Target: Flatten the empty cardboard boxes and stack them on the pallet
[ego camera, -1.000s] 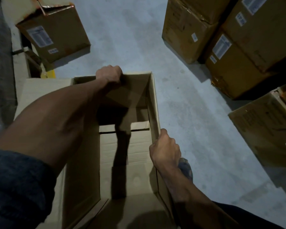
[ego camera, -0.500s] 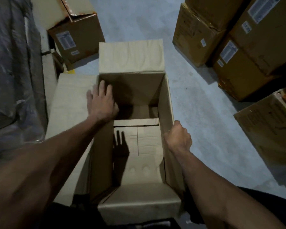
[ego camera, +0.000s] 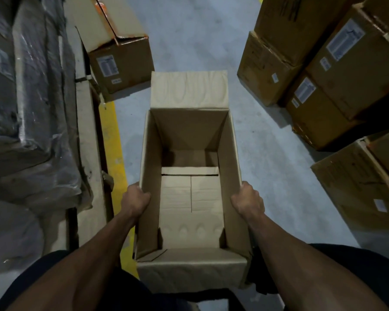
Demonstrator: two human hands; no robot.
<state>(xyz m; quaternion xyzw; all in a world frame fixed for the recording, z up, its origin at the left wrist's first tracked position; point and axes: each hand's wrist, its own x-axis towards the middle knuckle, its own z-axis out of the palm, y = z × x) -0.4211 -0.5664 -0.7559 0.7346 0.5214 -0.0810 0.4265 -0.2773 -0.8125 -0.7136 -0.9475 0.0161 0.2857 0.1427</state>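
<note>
Floor point(ego camera: 195, 37): grey concrete, with a yellow painted stripe point(ego camera: 115, 158) running along its left part.

Plastic-wrapped load point(ego camera: 32, 97): grey film over it, fills the left edge of view, beside the stripe.

Stacked brown cartons point(ego camera: 337, 70): closed, white labels on their sides, piled along the right side. One more carton point(ego camera: 366, 187) stands lower right, well apart from the open box.

Labelled carton point(ego camera: 119, 61): upper left, top flaps partly lifted, orange tape at the seam.

Open cardboard box point(ego camera: 189, 135): centre of view, upright, directly in front of the person, mouth facing up. Not flattened. Far top flap point(ego camera: 189, 89) folded outward, away from the person; near flap point(ego camera: 189, 272) folded outward toward the body. Bottom flaps closed, centre seam visible inside. Whether the box rests on the floor or is held off it cannot be told.

Left hand point(ego camera: 136, 198): grasping the left wall's top edge, fingers curled over the rim.

Right hand point(ego camera: 247, 200): grasping the right wall's top edge, directly opposite the left.
</note>
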